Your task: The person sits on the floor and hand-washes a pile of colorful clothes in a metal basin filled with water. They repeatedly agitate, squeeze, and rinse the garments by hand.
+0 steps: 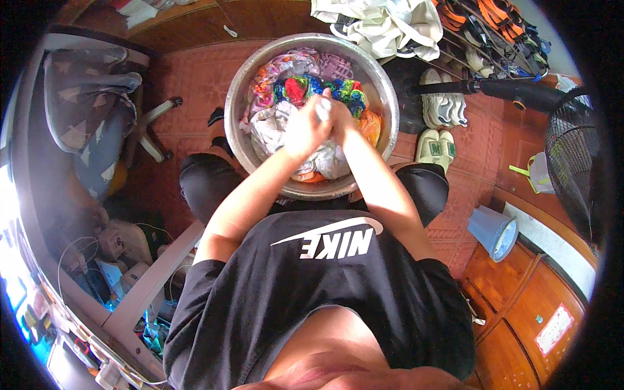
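Note:
Over a wide metal basin (236, 105), my left hand (307, 127) and my right hand (342, 118) are pressed together. A small white patch (322, 109) shows between them; whether it is suds, soap or cloth, I cannot tell. The fingers largely hide one another. Bunched laundry lies in the basin below: a pale garment (275, 124), a blue, green and red patterned cloth (295, 90), a pink and orange floral cloth (265, 83), a mauve checked piece (335, 66) and an orange cloth (371, 127). The basin stands between my bent knees.
At right are a black fan (568, 131), white sneakers (441, 100), pale slippers (435, 146) and a blue bin (492, 233). White bags (390, 29) hang beside a shoe rack (480, 44). A chair draped with dark cloth (92, 97) stands left, near cables (78, 248).

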A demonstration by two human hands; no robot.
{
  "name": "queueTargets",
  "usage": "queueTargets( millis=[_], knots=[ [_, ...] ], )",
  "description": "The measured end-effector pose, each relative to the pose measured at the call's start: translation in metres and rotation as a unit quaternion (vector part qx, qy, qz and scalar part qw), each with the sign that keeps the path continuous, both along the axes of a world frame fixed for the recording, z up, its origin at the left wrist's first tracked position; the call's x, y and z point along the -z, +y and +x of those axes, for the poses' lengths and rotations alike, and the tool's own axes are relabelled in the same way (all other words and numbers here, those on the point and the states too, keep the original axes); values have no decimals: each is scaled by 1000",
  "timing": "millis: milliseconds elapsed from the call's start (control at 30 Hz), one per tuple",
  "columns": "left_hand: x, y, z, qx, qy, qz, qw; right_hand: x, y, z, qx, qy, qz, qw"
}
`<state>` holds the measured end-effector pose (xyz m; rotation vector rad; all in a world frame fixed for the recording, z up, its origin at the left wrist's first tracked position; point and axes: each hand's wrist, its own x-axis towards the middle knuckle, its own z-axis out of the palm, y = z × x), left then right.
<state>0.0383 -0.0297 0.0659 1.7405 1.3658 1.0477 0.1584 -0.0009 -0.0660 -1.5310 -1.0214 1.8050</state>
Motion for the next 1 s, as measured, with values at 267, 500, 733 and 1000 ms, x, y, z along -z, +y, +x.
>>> queueTargets(
  millis=[267,500,733,1000],
  knots=[
    [8,16,-15,-93,198,-116,969,-57,-39,-38,196,188,-163,948],
    [8,-1,-16,-59,252,-30,965,-98,-29,-37,224,180,-227,931],
    [-5,28,-58,100,86,-45,990,-131,-3,-6,-16,-87,138,986],
    [-18,27,-46,100,164,-118,974,-130,0,-17,-39,-2,235,971]
  ],
)
